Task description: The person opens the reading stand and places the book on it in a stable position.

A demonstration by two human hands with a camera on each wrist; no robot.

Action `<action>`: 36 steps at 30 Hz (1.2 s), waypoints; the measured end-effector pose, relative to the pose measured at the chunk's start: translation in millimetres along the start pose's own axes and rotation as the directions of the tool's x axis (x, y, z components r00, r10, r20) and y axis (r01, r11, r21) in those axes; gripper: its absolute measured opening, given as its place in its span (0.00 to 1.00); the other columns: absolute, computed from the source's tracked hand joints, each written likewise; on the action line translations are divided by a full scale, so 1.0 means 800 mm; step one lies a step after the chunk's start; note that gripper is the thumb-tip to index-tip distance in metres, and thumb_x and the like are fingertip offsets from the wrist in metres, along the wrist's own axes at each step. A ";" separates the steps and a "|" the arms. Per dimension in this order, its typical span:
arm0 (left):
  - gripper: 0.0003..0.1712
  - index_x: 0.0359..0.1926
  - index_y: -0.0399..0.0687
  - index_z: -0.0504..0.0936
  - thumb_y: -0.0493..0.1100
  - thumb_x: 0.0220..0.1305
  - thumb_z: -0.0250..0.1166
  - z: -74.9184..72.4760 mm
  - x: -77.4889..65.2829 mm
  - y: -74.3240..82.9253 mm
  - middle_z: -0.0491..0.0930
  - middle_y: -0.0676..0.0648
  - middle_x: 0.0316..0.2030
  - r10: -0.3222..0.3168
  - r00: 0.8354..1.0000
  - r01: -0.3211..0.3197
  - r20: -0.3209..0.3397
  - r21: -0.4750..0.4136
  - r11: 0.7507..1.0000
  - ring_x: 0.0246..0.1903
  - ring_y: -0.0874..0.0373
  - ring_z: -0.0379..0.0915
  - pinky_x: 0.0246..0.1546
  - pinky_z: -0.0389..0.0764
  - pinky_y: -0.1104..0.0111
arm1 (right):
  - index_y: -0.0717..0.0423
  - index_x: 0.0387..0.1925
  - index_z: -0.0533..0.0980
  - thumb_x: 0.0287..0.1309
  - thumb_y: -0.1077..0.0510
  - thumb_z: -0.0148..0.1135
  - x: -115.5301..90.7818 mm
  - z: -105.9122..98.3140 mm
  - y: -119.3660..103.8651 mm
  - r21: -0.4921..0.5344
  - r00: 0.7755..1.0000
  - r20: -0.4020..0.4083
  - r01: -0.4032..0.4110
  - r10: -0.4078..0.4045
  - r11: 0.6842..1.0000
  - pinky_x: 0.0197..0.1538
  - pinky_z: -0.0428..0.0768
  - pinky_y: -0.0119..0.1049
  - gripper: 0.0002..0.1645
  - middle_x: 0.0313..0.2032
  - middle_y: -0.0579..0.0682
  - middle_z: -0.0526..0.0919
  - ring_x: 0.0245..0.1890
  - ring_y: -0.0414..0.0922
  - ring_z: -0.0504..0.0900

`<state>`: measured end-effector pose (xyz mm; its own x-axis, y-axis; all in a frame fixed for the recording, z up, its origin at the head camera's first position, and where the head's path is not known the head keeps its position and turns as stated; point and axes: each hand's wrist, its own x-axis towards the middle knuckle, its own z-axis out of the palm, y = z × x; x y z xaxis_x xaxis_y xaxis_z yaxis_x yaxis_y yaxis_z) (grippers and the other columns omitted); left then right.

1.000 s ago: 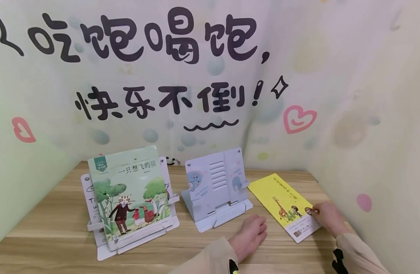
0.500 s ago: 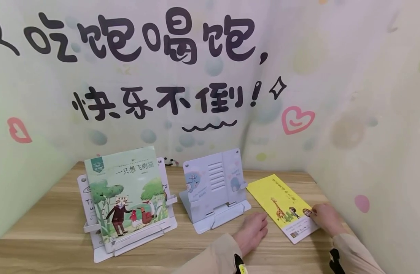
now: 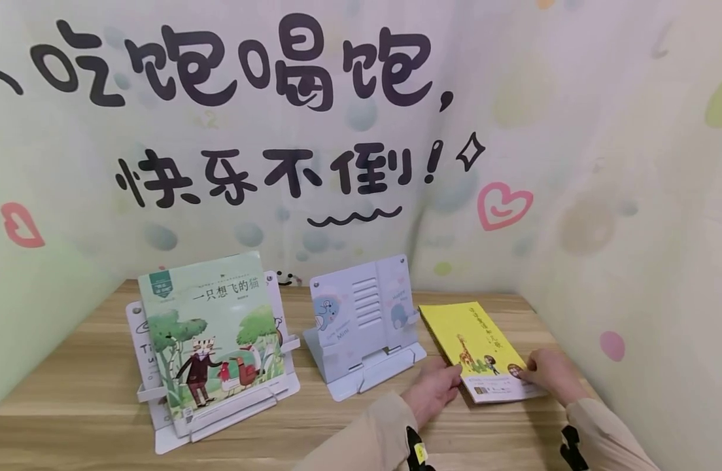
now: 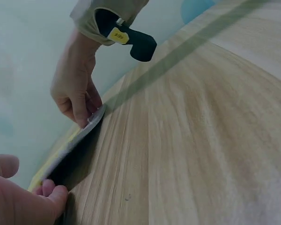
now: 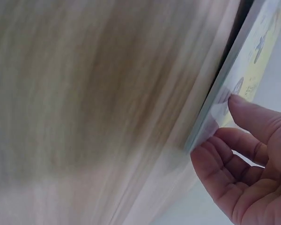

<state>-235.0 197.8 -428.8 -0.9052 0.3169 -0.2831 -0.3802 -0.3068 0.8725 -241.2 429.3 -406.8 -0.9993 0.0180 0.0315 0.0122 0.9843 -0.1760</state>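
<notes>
A thin yellow book (image 3: 484,340) with a giraffe on its cover lies at a slight tilt near the table's right side, a dark gap under its near edge in the left wrist view. My right hand (image 3: 554,376) pinches its lower right corner, thumb (image 5: 243,110) on the cover and fingers (image 5: 210,164) at the edge. My left hand (image 3: 431,391) is at the book's left edge, its fingertips (image 4: 56,194) curled at the underside and the thumb (image 4: 3,165) apart above. Left of it stands a white-blue book stand (image 3: 367,327) bearing no book.
At the left, another stand (image 3: 278,386) holds a green picture book (image 3: 214,340) with a cat on its cover. Both stands are on the wood-grain table (image 3: 314,432). A printed curtain (image 3: 361,248) closes off the back and sides.
The left hand has come to the yellow book's left edge. The book has turned, its near end rising slightly, while the right hand kept its grip. The head view has shifted a little right.
</notes>
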 end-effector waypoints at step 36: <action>0.25 0.49 0.42 0.71 0.25 0.48 0.64 -0.052 -0.042 0.056 0.79 0.46 0.27 0.577 0.815 -0.519 0.047 0.501 0.693 0.26 0.66 0.76 0.28 0.76 0.78 | 0.77 0.51 0.69 0.63 0.66 0.54 0.035 -0.055 -0.062 0.620 0.982 -0.175 0.161 -0.064 0.768 0.36 0.83 0.33 0.19 0.40 0.66 0.78 0.31 0.32 0.78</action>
<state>-229.8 136.0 -397.0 -0.9486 0.1232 0.2915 0.3016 0.0725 0.9507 -268.2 388.8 -354.1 -0.9766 -0.0150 0.2144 -0.1724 0.6501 -0.7400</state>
